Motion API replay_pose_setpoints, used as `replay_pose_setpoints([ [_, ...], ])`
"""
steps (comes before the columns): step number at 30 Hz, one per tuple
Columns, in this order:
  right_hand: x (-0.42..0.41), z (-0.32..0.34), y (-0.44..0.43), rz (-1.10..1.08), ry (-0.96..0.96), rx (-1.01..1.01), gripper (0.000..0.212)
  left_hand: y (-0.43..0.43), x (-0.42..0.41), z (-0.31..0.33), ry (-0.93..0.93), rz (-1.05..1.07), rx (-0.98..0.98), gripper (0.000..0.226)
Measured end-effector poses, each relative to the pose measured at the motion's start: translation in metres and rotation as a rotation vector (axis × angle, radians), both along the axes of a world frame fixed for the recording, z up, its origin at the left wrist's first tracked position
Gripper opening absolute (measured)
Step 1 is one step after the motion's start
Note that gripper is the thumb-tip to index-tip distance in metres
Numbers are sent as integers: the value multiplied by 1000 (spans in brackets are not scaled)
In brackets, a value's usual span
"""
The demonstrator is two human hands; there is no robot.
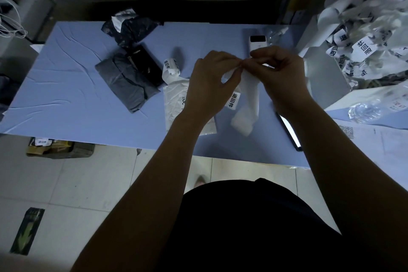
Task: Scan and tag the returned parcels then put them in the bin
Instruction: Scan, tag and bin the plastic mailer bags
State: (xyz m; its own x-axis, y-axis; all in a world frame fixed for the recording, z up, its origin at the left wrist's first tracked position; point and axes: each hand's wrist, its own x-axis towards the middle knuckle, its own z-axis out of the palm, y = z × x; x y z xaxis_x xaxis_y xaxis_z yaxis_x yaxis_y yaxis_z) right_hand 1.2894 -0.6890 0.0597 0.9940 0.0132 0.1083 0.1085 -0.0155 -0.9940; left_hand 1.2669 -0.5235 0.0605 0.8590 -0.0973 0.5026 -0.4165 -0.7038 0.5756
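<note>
Both hands meet above the blue table. My left hand pinches a printed return label that hangs below its fingers. My right hand pinches the white backing strip, which curls down to the table. A white parcel bag lies under my left wrist. A grey wrapped parcel lies to its left, and a black crumpled parcel bag sits further back. A label roll rests between them. The white scanner lies behind my right hand.
A lit phone lies near the table's front edge on the right. A bag of used label strips fills the right side, with a clear plastic bottle below it. A cardboard box stands on the floor under the table's left.
</note>
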Motion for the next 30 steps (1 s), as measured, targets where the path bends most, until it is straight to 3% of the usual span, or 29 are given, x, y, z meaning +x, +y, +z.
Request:
replay_pose_setpoints([
  [21,-5,-3,-3,78,-76,-239,17,7,-4,-2,289,57,-285,9],
  [30,-3,-3,-4,189,-110,-351,20,9,-3,-7,325,7,-286,12],
])
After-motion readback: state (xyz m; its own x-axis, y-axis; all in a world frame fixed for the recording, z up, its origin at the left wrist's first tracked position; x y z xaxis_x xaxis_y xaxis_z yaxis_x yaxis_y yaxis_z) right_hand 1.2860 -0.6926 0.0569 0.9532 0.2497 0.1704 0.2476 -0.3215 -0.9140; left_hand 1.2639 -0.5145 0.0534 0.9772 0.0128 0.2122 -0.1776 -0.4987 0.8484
